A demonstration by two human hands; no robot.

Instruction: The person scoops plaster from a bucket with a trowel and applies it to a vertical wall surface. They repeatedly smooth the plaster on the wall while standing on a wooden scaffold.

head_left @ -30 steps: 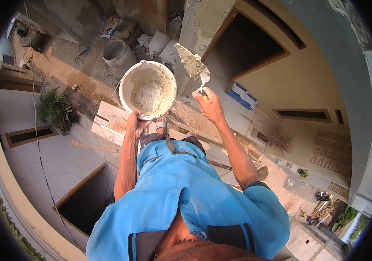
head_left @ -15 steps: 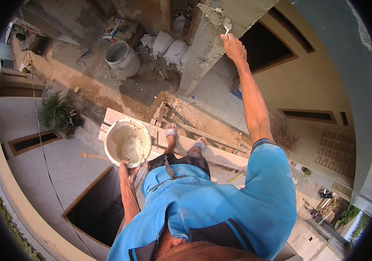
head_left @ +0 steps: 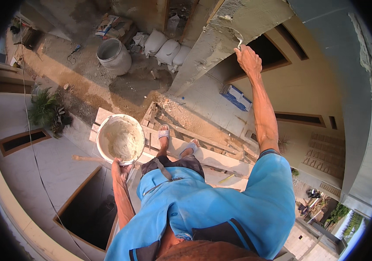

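Note:
My left hand (head_left: 120, 168) is closed on the near side of a white bucket (head_left: 100, 141), holding it tilted. Grey wet mortar (head_left: 125, 138) coats the bucket's inside and lies at its bottom. Stretched far forward, my right hand (head_left: 250, 61) grips a trowel (head_left: 240, 40); its handle is mostly hidden in my fist. The trowel's blade lies against the plastered concrete beam (head_left: 220, 50), where a patch of fresh mortar shows. How much mortar is on the blade I cannot make out.
My feet stand on raised wooden planks (head_left: 220, 150), high above the ground. Below are a large grey drum (head_left: 115, 61), several white sacks (head_left: 167, 51) and blue-edged boxes (head_left: 236, 98). A thin cable (head_left: 38, 165) hangs at the left; a grey wall (head_left: 346, 78) rises at the right.
My right hand and the trowel have moved to the right and slightly nearer along the beam. My left hand still holds the bucket, which sits a little further left in view.

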